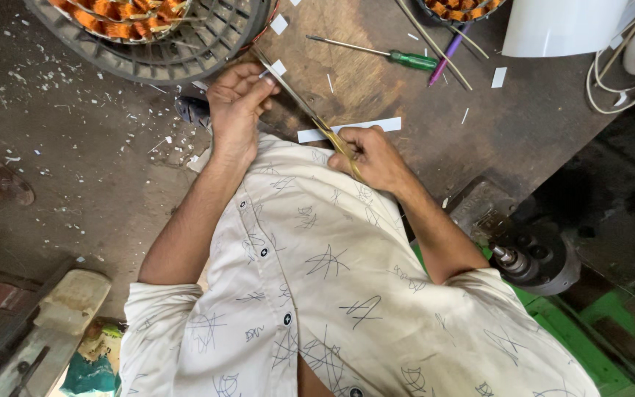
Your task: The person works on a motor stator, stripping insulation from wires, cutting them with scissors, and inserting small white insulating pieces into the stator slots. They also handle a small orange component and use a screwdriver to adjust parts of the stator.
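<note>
My left hand [235,103] pinches a small white paper piece [276,70] beside the rim of a grey motor stator [185,44] with orange copper windings. My right hand [372,156] grips the handles of a pair of long scissors [303,103], whose blades reach up-left to the paper piece at my left fingertips. A white paper strip [361,127] lies on the brown bench just above my right hand. My pale patterned shirt fills the lower middle of the view.
A green-handled screwdriver [391,56] and a purple-handled tool [446,53] lie on the bench [494,140]. A second stator [457,9] and a white sheet roll [560,26] are at the top right. A green machine with a chuck [523,261] stands right. Paper scraps litter the floor at left.
</note>
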Tool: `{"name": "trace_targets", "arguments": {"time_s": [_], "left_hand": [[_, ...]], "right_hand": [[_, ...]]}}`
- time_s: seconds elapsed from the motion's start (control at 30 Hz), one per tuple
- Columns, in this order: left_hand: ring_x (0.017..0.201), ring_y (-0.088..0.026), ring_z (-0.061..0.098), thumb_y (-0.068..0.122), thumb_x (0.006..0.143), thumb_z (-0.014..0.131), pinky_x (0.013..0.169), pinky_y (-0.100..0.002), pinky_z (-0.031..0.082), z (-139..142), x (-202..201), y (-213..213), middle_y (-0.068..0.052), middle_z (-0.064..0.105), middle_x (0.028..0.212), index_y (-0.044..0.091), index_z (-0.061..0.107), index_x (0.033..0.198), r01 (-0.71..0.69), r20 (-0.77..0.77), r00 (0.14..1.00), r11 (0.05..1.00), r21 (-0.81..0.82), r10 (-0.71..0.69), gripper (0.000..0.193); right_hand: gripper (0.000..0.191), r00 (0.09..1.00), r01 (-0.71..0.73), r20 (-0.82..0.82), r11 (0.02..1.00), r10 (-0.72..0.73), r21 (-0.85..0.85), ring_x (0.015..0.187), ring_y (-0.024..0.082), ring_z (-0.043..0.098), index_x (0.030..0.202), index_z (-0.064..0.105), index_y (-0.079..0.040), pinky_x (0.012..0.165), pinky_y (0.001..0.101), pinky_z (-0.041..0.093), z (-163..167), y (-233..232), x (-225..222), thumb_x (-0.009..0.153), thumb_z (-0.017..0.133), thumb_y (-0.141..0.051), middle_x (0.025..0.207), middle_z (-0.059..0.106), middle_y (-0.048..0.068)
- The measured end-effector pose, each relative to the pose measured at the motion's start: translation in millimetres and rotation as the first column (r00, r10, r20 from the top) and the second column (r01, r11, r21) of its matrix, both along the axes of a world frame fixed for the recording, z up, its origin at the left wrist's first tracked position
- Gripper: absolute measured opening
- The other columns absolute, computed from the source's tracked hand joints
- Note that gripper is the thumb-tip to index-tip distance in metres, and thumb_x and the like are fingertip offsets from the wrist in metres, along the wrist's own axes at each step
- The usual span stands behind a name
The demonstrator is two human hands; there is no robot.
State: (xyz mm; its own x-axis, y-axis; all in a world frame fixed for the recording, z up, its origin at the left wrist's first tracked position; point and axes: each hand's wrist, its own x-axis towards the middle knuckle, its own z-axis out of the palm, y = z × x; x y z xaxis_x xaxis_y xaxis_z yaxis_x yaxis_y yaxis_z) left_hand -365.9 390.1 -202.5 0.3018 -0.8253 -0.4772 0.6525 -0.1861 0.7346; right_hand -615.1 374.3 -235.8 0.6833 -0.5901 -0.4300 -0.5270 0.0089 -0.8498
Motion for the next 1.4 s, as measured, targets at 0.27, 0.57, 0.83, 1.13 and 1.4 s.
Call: {"name": "trace_targets", "arguments": {"time_s": [0.27,0.57,0.83,1.13,1.4], "left_hand": [[0.083,-0.015,0.075,-0.005,0.093,0.072,0.073,-0.027,0.063,-2,-2,1,-0.008,0.075,0.093,0.002,0.071,0.106,0.003,-0.033,0.999,0.996,0.087,0.000,0.015],[0.084,-0.017,0.075,-0.007,0.094,0.072,0.073,-0.027,0.063,-8,1,3,-0.011,0.076,0.094,0.001,0.071,0.104,0.018,-0.068,0.998,0.997,0.072,-0.013,0.013],[0.086,-0.016,0.076,-0.003,0.095,0.072,0.075,-0.026,0.063,-22,1,8,-0.011,0.077,0.097,0.000,0.072,0.107,0.057,-0.048,0.997,0.995,0.076,-0.053,0.012],[0.089,-0.015,0.079,0.001,0.099,0.070,0.074,-0.025,0.065,-15,3,-15,-0.010,0.077,0.100,-0.002,0.069,0.119,0.090,0.384,0.921,0.995,-0.030,-0.072,0.021],[0.078,-0.026,0.070,0.015,0.103,0.074,0.070,-0.037,0.055,11,17,-13,-0.017,0.073,0.090,0.005,0.075,0.125,0.194,0.969,0.247,0.978,-0.071,0.022,0.025]], "right_hand": [[0.053,1.000,0.003,-0.005,0.999,-0.003,-0.043,0.053,0.014,0.039,0.073,0.057,-0.003,0.048,0.0356,0.030,-1,-2,14,0.086,0.080,-0.049,0.058,0.041,0.000],[0.051,1.000,0.000,0.028,1.000,0.001,-0.009,0.051,0.011,0.039,0.072,0.061,-0.006,0.046,0.0337,0.029,-4,-2,15,0.086,0.080,-0.051,0.056,0.041,-0.004],[0.047,0.999,0.019,-0.038,1.000,-0.019,-0.023,0.055,0.015,0.038,0.074,0.061,0.000,0.049,0.0358,0.032,1,1,8,0.090,0.084,-0.038,0.058,0.041,0.005],[0.022,0.843,-0.290,-0.538,0.850,0.009,-0.440,0.077,0.044,0.068,0.099,0.076,-0.005,0.069,0.0519,0.054,70,-14,-15,0.080,0.078,-0.014,0.087,0.071,0.023],[0.026,0.998,0.051,0.010,0.619,-0.070,-0.784,0.097,0.042,0.066,0.110,0.069,-0.001,0.083,0.0469,0.053,102,-81,86,0.086,0.064,0.006,0.102,0.068,0.021]]}}
